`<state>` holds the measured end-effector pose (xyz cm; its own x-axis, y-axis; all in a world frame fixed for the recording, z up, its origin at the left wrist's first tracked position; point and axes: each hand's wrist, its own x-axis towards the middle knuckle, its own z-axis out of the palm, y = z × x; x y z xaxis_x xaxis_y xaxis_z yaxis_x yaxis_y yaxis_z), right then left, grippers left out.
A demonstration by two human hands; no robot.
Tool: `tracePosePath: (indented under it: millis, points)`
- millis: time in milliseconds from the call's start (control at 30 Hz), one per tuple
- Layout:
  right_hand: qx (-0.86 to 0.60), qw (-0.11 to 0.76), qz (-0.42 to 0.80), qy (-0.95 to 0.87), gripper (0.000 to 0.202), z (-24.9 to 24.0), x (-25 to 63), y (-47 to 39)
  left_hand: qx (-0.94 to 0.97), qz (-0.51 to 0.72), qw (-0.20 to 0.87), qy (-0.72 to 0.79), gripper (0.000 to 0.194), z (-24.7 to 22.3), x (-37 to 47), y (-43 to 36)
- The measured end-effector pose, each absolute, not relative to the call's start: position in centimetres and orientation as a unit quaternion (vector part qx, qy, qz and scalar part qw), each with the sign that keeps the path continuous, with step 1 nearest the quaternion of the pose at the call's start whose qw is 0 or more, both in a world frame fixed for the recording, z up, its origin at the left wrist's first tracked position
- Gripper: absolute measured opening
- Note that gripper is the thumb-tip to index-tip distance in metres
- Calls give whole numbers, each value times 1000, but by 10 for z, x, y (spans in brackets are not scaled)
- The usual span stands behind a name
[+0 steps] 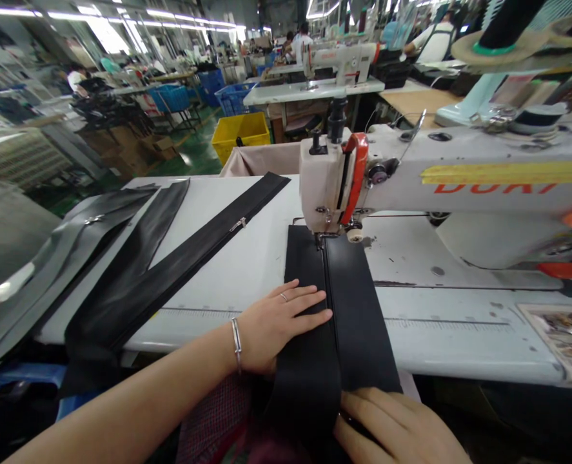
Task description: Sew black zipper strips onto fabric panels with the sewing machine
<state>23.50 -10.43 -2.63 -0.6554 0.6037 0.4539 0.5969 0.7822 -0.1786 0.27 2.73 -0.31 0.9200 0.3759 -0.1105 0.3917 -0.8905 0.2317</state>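
Panel [360,303] in black, beneath flat, outspread left hand [283,319], right hand [396,428] curled nearer the body, grip unclear

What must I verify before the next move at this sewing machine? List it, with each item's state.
1. Black material lies under the presser foot: ok.
2. Left hand rests on the material, fingers apart from the foot: ok.
3. Right hand touches the material's near part: ok; firmness of grip: cannot tell.
4. Needle up or down: cannot tell, too small.
5. Zippered strip lies apart from the foot: ok.
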Motion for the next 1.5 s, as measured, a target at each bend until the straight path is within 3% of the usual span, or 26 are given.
tracePosePath:
  millis: [233, 367, 700, 1500]
  points:
    - [-335, 289, -17, -897, 30, -26, 236, -83, 975, -18, 110, 191, 88, -5, 4, 46]
    - [-325, 236, 0, -916, 33, -16, 241, -71, 975, -2, 112, 193, 79, -6, 5, 61]
    - [-369, 187, 60, -908, 33, -16, 241, -51, 976, 0, 112, 185, 88, -8, 6, 84]
    - [-382, 218, 79, -895, 22, -21, 239, -41, 972, 37, 138, 189, 89, -10, 5, 90]
